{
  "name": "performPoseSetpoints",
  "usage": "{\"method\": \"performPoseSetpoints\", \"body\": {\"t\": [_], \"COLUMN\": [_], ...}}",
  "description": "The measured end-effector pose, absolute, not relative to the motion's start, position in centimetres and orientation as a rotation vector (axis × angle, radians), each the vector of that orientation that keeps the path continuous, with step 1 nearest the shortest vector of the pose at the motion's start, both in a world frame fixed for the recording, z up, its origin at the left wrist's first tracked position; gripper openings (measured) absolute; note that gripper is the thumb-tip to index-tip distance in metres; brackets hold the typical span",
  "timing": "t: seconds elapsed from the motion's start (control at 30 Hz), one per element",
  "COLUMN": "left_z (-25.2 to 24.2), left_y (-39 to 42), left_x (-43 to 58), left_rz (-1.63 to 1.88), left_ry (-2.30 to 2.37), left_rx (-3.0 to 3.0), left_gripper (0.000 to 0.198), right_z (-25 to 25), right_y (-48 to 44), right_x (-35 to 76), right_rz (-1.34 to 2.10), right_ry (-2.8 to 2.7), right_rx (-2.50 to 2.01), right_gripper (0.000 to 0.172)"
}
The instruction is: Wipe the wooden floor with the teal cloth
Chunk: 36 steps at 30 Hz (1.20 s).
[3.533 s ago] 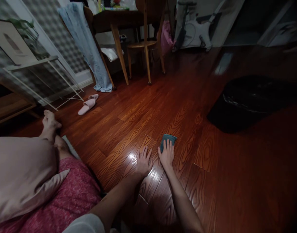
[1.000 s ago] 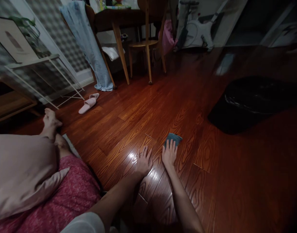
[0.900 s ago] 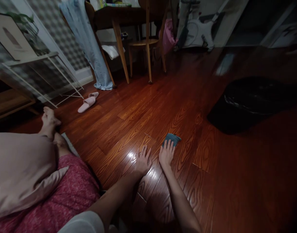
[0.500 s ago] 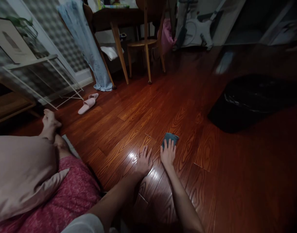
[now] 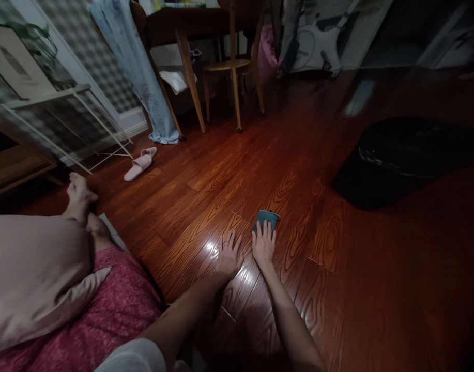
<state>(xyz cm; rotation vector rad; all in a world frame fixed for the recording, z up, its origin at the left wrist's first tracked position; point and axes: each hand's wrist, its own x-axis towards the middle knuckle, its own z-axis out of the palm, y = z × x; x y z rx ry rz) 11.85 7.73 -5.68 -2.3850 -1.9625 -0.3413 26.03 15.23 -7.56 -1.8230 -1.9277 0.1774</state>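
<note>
Wooden floor (image 5: 213, 175), teal cloth (image 5: 268, 217) slightly further left than earlier, right fingers (image 5: 265, 229) spread on it; left fingers (image 5: 231, 239) splayed

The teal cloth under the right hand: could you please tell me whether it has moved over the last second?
Yes. The teal cloth has moved left, away from the black bin, along with the right hand.

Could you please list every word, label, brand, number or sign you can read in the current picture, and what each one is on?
No text can be read anywhere.
Cloth under the right hand: no lettering shows on the visible part.
Framed picture: any print is too blurred to read.
Things on the table: cut off and too small to read.
</note>
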Motion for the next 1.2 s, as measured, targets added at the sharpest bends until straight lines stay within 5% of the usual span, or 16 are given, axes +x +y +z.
{"method": "performPoseSetpoints", "body": {"t": [1.2], "left_z": [-5.8], "left_y": [7.8], "left_x": [11.8], "left_rz": [-0.336], "left_ry": [-1.949], "left_rx": [-2.372], "left_gripper": [0.063], "right_z": [-8.5], "right_y": [16.5], "right_x": [28.8], "right_rz": [0.132], "right_ry": [-1.817], "right_rx": [-1.746], "right_gripper": [0.059]}}
